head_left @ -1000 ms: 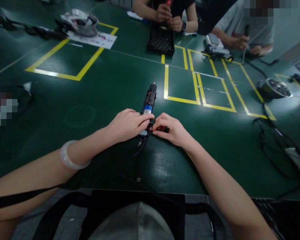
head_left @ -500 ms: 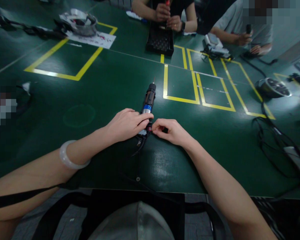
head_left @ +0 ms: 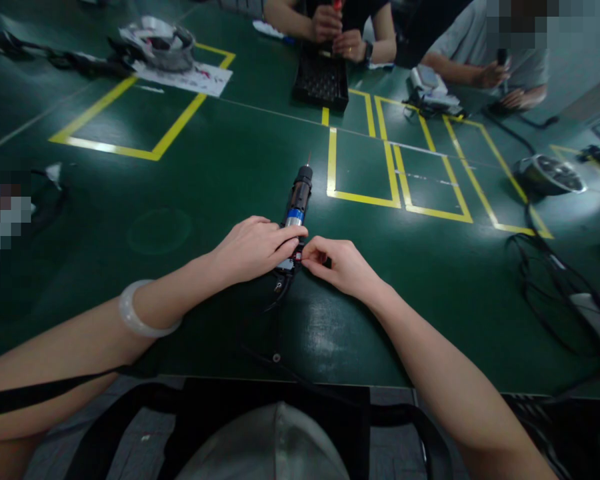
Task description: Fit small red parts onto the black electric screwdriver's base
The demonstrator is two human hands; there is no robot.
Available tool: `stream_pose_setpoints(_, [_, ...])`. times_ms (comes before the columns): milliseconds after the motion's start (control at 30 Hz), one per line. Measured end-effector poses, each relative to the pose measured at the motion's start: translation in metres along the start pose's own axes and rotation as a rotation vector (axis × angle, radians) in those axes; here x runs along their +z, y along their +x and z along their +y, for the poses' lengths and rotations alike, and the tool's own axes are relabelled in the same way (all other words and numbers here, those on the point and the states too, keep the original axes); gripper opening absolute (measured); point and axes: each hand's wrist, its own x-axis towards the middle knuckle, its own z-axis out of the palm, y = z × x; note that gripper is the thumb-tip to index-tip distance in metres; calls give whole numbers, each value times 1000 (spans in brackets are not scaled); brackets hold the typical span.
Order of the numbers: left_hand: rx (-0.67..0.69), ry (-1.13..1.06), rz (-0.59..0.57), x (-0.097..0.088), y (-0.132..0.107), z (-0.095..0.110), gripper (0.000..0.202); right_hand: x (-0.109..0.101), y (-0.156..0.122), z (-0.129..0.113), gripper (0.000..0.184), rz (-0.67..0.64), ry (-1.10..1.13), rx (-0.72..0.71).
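Note:
An electric screwdriver [head_left: 299, 195] lies on the green table, its thin bit pointing away from me. It has a black nose, a blue and silver band and a black cord [head_left: 283, 293] at the near end. My left hand [head_left: 257, 248] rests over its body with the fingers closed round it, hiding the middle. My right hand [head_left: 343, 263] is beside the rear end, thumb and forefinger pinched at a small red part [head_left: 298, 256] there. The fingertips hide some of that part.
Yellow tape outlines [head_left: 365, 199] mark the table. Across it, a person's hands [head_left: 337, 33] work above a black tray [head_left: 321, 83]; another person sits farther right. A metal bowl [head_left: 550, 175] and loose cables [head_left: 540, 267] lie right. A filled container [head_left: 167, 50] stands on paper at far left.
My right hand's fingertips have shifted slightly left onto the red part, which shows a little differently. My left hand and the screwdriver stay in place.

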Motion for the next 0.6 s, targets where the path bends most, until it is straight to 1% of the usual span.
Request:
stream_pose_setpoints(167, [1, 17, 7, 1, 0, 0, 51, 1, -1, -5, 5, -2, 40, -2])
stream_pose_setpoints(300, [4, 36, 4, 1, 0, 0, 51, 0, -2, -5, 16, 2, 91, -14])
stream_pose_setpoints(367, [0, 39, 4, 1, 0, 0, 51, 0, -2, -5, 18, -5, 112, -5])
stream_pose_setpoints(600, [-21, 23, -10, -2, -2, 3, 52, -1, -2, -4, 17, -11, 158, 13])
